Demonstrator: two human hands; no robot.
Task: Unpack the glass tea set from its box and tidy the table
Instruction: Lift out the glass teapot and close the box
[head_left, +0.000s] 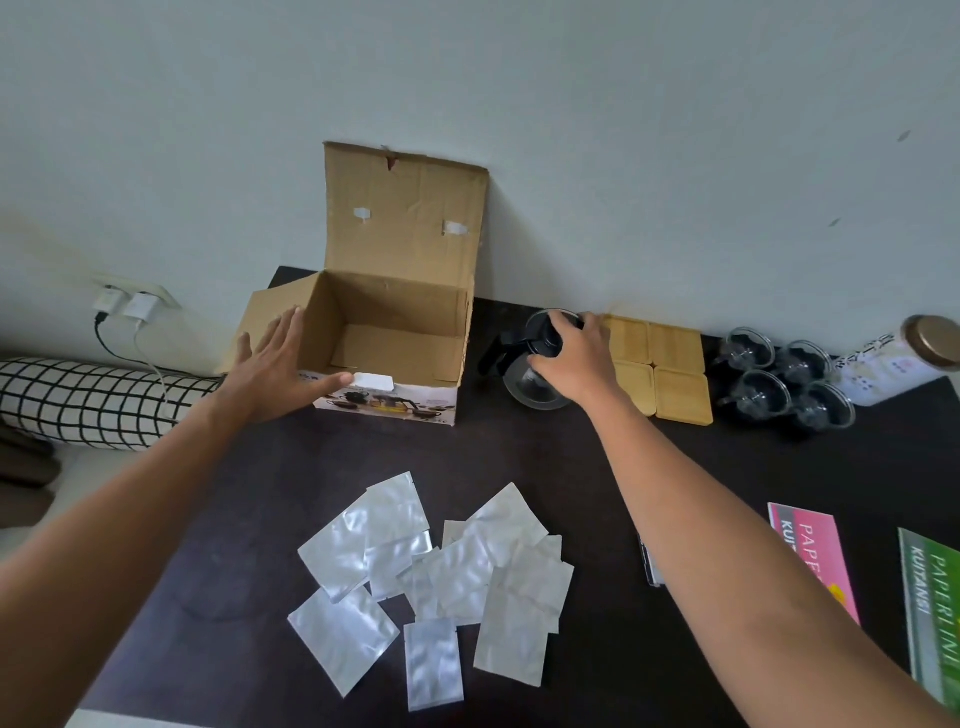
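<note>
Table (519, 457): dark top, pushed against the wall, carrying everything below.
Box (395, 332): cardboard, lid flap standing up against the wall, and it looks empty inside, so the unpacking seems done.
Wrappers (431, 577): a loose scatter of silvery plastic bags on the near middle of the table; I'd say clearing these is the main job left.
Booklets (810, 556): a pink one and a green one at the right edge, lying flat.
Coasters (670, 364): four wooden squares laid in a block by the wall, just right of the teapot.
Cups (779, 379): four glass cups with dark handles, grouped right of the coasters, already out and set down.
Teapot (535, 364): glass with a black lid and handle, standing between the box and the coasters.
Right hand (576, 358): closed over the teapot's top, fingers wrapped round the lid; whether it is placing or shifting it I can't tell.
Left hand (280, 364): spread flat and open at the box's near left corner, holding nothing.
Progress: nearly all unpacked; tidying remains.
</note>
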